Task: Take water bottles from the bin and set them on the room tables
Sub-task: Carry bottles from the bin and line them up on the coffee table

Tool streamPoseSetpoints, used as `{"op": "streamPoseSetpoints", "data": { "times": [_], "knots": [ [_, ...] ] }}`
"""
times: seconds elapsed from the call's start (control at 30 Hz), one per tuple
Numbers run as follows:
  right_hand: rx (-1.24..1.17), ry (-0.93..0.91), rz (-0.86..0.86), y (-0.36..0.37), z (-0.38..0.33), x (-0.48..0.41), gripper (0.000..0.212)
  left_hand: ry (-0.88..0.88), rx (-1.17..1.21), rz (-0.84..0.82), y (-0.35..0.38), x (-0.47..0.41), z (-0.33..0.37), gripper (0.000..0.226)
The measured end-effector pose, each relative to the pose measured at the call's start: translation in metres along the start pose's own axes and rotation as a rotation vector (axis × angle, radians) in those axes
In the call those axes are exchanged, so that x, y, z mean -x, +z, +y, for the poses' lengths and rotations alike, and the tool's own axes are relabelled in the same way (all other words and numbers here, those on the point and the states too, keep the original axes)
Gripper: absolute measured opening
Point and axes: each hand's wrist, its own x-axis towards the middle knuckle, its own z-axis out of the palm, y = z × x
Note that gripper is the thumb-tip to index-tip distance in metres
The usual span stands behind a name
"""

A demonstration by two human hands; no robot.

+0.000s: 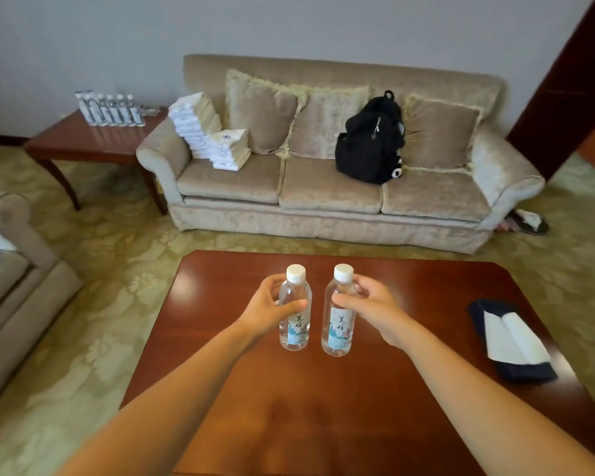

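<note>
Seen from the head, the left grip curls round the upper body of the left water bottle, and the right grip curls round the right water bottle below its cap. Both bottles stand upright, just beside each other, mid-way along the wooden counter, with a dark tissue box at its right edge.
</note>
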Motion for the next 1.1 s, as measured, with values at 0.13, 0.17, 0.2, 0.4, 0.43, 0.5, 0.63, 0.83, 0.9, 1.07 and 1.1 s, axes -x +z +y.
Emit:
{"op": "streamPoseSetpoints", "data": {
  "times": [0.13, 0.17, 0.2, 0.4, 0.43, 0.5, 0.63, 0.83, 0.9, 1.07, 1.1],
  "knots": [
    [0.005, -0.046, -0.023, 0.008, 0.067, -0.047, 0.031, 0.049, -0.055, -0.021, 0.008, -0.044, -0.068, 0.051],
    [0.002, -0.062, -0.025, 0.012, 0.087, -0.058, 0.031, 0.076, -0.069, -0.035, 0.01, -0.055, -0.086, 0.05],
    [0.0, -0.079, -0.027, 0.016, 0.105, -0.07, 0.03, 0.105, -0.084, -0.042, 0.012, -0.064, -0.103, 0.052],
    [0.048, -0.201, -0.026, 0.036, 0.194, -0.127, 0.024, 0.281, -0.127, -0.055, 0.029, -0.105, -0.184, 0.043],
    [0.047, -0.221, -0.021, 0.037, 0.205, -0.134, 0.025, 0.309, -0.134, -0.057, 0.031, -0.109, -0.193, 0.04],
    [0.045, -0.257, -0.01, 0.038, 0.222, -0.148, 0.03, 0.352, -0.147, -0.054, 0.033, -0.118, -0.209, 0.038],
    [0.037, -0.315, 0.02, 0.04, 0.244, -0.166, 0.042, 0.41, -0.171, -0.061, 0.037, -0.133, -0.233, 0.037],
    [0.031, -0.347, 0.044, 0.046, 0.248, -0.172, 0.04, 0.445, -0.151, -0.044, 0.034, -0.147, -0.243, 0.042],
    [0.02, -0.352, 0.049, 0.05, 0.245, -0.173, 0.038, 0.453, -0.16, -0.049, 0.031, -0.151, -0.242, 0.039],
    [0.006, -0.358, 0.052, 0.065, 0.242, -0.183, 0.021, 0.45, -0.152, -0.063, 0.019, -0.159, -0.243, 0.035],
    [0.008, -0.355, 0.051, 0.068, 0.243, -0.187, 0.02, 0.447, -0.15, -0.065, 0.016, -0.161, -0.245, 0.036]
  ]
}}
